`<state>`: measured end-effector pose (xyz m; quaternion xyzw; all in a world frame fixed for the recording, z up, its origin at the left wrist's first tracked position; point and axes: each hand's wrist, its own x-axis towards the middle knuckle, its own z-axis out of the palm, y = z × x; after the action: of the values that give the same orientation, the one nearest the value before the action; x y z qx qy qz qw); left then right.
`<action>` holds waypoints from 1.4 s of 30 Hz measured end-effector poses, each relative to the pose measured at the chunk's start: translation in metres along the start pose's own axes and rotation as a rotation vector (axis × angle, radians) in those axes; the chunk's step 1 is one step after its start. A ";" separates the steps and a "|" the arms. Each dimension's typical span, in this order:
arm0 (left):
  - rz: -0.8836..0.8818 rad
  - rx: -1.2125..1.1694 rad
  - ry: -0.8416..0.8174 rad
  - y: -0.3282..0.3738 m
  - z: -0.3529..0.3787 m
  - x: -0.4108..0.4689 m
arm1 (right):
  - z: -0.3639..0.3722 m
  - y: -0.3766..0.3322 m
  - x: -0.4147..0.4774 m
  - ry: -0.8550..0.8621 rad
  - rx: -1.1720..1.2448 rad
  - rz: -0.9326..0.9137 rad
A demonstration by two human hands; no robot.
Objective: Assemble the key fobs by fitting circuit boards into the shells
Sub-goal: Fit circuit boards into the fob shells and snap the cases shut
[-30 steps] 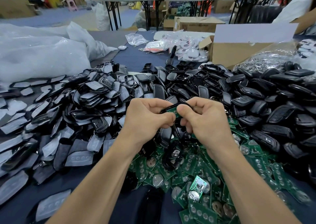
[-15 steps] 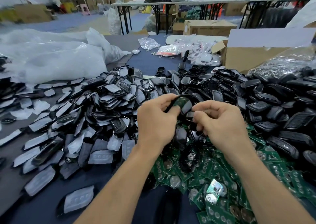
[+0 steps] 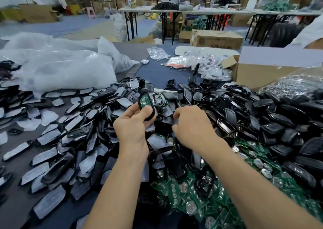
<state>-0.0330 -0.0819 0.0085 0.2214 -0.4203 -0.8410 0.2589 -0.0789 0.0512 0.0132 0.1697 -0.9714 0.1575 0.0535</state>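
My left hand (image 3: 133,125) holds up a black key fob shell (image 3: 146,105) with a green circuit board seated in it, thumb pressed on its face. My right hand (image 3: 191,126) is apart from that shell, lower right, fingers curled down onto the pile of black shell parts (image 3: 167,116); whether it grips one is hidden. Loose green circuit boards (image 3: 201,199) with coin cells lie in a heap near me at the right. Film-covered shell halves (image 3: 73,141) spread over the left of the table.
A heap of black fob shells (image 3: 262,120) fills the right side. White plastic bags (image 3: 57,66) lie at the back left, an open cardboard box (image 3: 258,71) at the back right, small bagged parts (image 3: 206,62) behind. Folding tables and cartons stand in the room beyond.
Both hands were together on the shell and board; now my right hand has let go and dropped to the pile, while my left hand keeps the shell raised. The view has tilted upward.
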 end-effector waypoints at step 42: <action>-0.079 0.502 -0.591 -0.047 0.020 -0.037 | -0.014 0.085 -0.076 0.154 1.216 0.327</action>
<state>-0.0281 -0.0232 -0.0140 0.0419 -0.6608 -0.7487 0.0319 -0.0363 0.1556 -0.0095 0.0073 -0.7149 0.6992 -0.0075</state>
